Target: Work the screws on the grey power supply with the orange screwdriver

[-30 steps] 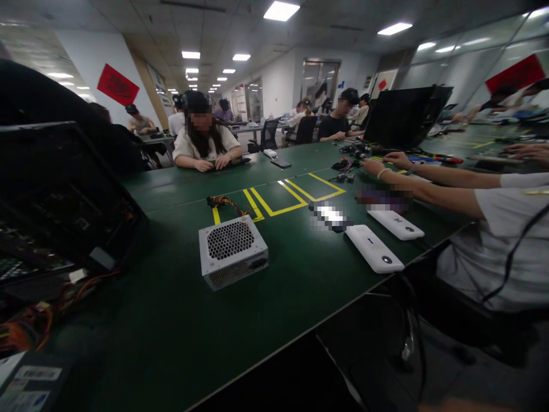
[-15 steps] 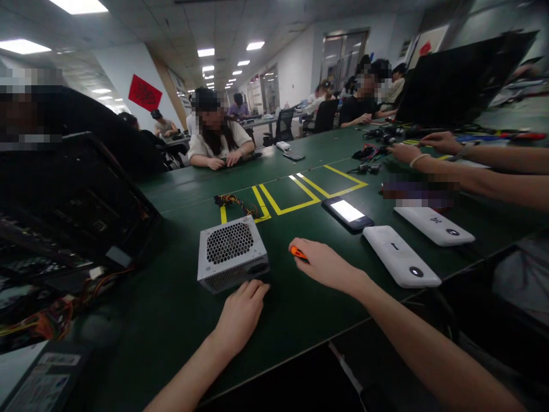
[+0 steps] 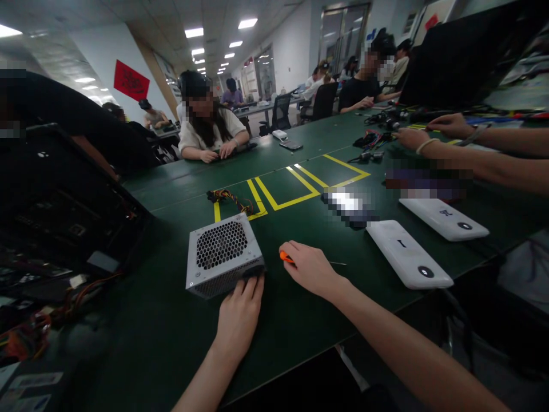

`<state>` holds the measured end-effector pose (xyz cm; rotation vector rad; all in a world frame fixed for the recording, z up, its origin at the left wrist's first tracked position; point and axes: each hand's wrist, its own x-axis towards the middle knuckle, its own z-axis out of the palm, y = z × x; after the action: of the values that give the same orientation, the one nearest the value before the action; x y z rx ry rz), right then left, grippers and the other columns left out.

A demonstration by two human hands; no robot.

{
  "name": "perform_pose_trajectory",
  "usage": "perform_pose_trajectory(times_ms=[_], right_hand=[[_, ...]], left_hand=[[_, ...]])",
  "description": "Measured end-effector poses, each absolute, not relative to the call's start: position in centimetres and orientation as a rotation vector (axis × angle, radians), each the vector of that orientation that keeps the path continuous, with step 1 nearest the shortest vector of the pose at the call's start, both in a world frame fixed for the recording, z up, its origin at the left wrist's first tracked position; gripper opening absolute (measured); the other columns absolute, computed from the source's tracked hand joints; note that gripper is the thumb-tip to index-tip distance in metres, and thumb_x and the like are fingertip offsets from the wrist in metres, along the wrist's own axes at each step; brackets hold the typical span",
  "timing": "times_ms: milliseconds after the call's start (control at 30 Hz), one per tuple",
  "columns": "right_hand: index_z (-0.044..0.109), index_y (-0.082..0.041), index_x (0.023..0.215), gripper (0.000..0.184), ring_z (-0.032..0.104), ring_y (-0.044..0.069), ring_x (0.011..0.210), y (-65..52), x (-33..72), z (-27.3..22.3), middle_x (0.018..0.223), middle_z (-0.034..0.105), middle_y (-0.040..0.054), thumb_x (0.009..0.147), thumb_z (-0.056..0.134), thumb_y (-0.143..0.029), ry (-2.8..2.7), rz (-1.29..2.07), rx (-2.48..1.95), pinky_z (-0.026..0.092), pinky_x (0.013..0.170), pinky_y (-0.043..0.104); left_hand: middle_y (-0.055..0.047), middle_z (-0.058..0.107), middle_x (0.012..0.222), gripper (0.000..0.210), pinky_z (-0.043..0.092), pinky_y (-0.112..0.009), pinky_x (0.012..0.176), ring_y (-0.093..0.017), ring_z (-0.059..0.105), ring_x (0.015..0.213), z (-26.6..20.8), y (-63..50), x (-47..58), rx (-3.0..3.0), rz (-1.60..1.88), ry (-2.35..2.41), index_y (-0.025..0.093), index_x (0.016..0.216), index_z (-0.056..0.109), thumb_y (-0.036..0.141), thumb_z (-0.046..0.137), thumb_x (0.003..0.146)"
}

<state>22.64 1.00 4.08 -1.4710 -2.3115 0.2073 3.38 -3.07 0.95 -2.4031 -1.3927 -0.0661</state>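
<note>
Power supply [image 3: 223,246], grille up on the green table [image 3: 300,343], left of centre, and now there's contact! The left hand [image 3: 241,312] has its fingers close together at the near right edge; half a second ago they sat just short of it. That looks like steadying, or the start of a shift; whether they grip, I can't tell, thumb hidden. Across to the right hand [image 3: 311,269]: fingers curled round an orange-handled tool [image 3: 286,257], well clear of the box, its thin shaft now showing on the far side, unseen in the earlier frame.
</note>
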Motion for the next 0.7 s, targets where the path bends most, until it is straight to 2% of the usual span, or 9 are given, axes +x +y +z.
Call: perform_pose_trajectory(times_ms=[233,333,467,567,700], right_hand=[[0.05,-0.017,0.099,0.017,0.054,0.018,0.081,0.7,22.7,3.7,0.093,0.057,0.0061,0.083,0.044,-0.016,-2.127,0.139,-1.433,0.043,0.071,0.028],[0.05,-0.016,0.099,0.016,0.054,0.018,0.084,-0.4,22.5,4.4,0.092,0.056,0.0076,0.085,0.043,-0.019,-1.998,0.107,-1.282,0.043,0.074,0.029],[0.05,-0.018,0.098,0.015,0.054,0.017,0.08,-3.4,21.9,5.3,0.088,0.055,0.005,0.086,0.042,-0.022,-1.694,0.139,-1.074,0.043,0.073,0.03],[0.054,-0.021,0.094,0.013,0.053,0.02,0.088,-6.1,21.7,5.1,0.092,0.055,0.0053,0.085,0.045,-0.025,-1.525,0.069,-1.136,0.041,0.079,0.036],[0.056,-0.02,0.087,0.009,0.053,0.019,0.085,-9.4,22.1,3.6,0.091,0.052,0.0057,0.084,0.049,-0.025,-1.442,0.161,-1.251,0.043,0.075,0.034]], left_hand=[[-0.01,0.057,0.11,0.046,0.049,-0.03,0.068,-0.022,0.052,0.095,1.5,-3.0,2.9,-2.593,-0.165,-1.432,0.02,0.123,0.048,0.005,0.038,0.08],[-0.011,0.056,0.109,0.044,0.048,-0.029,0.069,-0.022,0.051,0.096,1.4,-3.0,2.8,-2.611,-0.184,-1.409,0.019,0.121,0.049,0.006,0.038,0.08],[-0.012,0.056,0.108,0.037,0.047,-0.031,0.067,-0.024,0.05,0.097,1.3,-3.2,2.6,-2.581,-0.145,-1.396,0.015,0.113,0.053,0.007,0.038,0.081],[-0.01,0.057,0.104,0.03,0.047,-0.031,0.069,-0.023,0.052,0.093,1.7,-3.9,1.9,-2.588,-0.118,-1.409,0.015,0.106,0.056,0.007,0.039,0.082],[-0.009,0.056,0.1,0.03,0.047,-0.03,0.071,-0.02,0.053,0.088,2.6,-5.2,0.6,-2.623,-0.099,-1.501,0.014,0.101,0.056,0.003,0.038,0.08]])
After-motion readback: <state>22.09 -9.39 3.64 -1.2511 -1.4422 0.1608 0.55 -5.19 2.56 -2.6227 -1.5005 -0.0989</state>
